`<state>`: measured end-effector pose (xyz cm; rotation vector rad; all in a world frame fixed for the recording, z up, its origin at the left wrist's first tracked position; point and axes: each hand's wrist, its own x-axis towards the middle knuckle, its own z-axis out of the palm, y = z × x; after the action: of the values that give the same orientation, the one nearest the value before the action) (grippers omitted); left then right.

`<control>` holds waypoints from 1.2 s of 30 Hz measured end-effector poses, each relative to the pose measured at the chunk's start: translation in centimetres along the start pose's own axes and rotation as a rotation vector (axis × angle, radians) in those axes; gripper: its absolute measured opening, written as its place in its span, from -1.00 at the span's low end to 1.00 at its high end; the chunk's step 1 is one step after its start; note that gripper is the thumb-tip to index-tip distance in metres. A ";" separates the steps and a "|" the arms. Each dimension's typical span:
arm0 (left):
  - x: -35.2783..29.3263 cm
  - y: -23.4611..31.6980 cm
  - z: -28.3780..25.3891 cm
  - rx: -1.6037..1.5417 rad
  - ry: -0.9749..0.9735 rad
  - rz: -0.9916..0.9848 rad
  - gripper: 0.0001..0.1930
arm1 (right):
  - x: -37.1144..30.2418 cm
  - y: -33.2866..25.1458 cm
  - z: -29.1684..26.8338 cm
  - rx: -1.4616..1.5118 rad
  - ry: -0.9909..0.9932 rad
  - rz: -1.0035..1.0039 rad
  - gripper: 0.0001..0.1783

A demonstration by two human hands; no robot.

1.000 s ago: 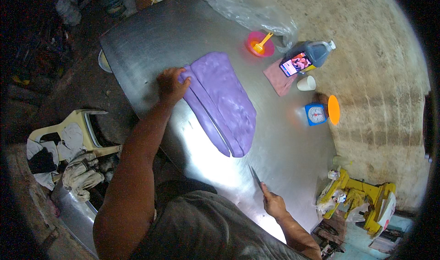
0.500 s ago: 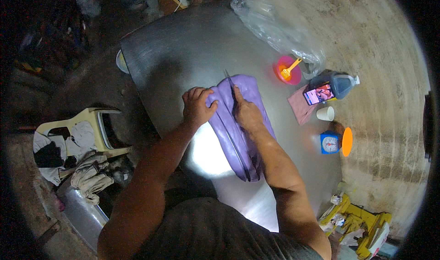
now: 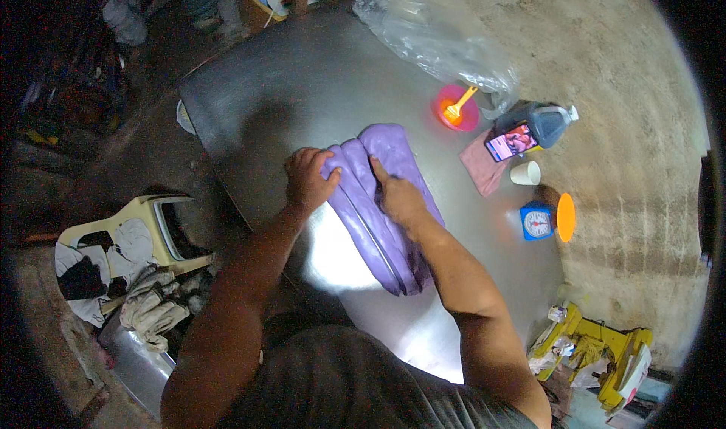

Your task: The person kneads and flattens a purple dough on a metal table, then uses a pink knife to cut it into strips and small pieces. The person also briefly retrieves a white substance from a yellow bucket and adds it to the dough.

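A thick slab of smooth purple dough [image 3: 392, 141] lies on the metal table, running from far to near, with long cuts dividing it into strips. At its far left corner my left hand [image 3: 306, 181] holds the outermost strip, fingers bent and thumb against the side. My right hand [image 3: 401, 201] is closed over the middle of the slab, index finger stretched forward along a cut. The knife in it is hidden now by the hand and dough; its blade showed in the earlier frame.
The metal table [image 3: 265, 74] carries a crumpled plastic bag [image 3: 423, 40], a pink bowl [image 3: 457, 119] with a yellow brush [image 3: 463, 104], a dark jug [image 3: 550, 126], a phone [image 3: 513, 142] on a pink cloth [image 3: 480, 168], a white cup [image 3: 525, 173] and a blue scale [image 3: 537, 223]. A cloth-draped chair [image 3: 113, 232] stands left.
My right hand has drawn slightly nearer along the slab, and the knife blade has gone from sight. A cut through the dough's far end has opened wider. My left hand keeps its place.
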<state>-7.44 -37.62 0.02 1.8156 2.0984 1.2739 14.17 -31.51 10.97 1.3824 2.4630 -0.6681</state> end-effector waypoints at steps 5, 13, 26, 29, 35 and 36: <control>-0.1 -0.5 0.3 0.044 0.045 0.028 -0.56 | -11.5 4.5 2.2 0.007 -0.049 0.070 -0.07; -0.2 -0.1 0.3 0.051 -0.003 -0.015 -0.58 | -33.4 12.9 7.4 0.049 -0.192 0.215 -0.03; -1.8 -1.3 2.1 0.080 0.105 -0.065 -0.22 | -19.5 7.9 1.4 -0.039 0.355 0.150 -0.20; -2.9 -0.9 -0.4 0.078 0.027 -0.072 -0.26 | -16.5 5.1 1.8 0.034 0.444 0.118 -0.30; -3.2 -1.9 -2.6 -0.173 -0.312 -0.257 -0.50 | -21.1 4.8 11.2 0.087 0.703 0.263 -0.33; -2.7 -0.6 -3.6 -0.244 -0.408 -0.227 -0.54 | -22.5 6.0 13.4 0.115 0.753 0.342 -0.32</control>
<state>-9.13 -41.78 0.77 1.5276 1.7798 0.9572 30.86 -52.26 7.12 2.3725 2.5882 -0.2263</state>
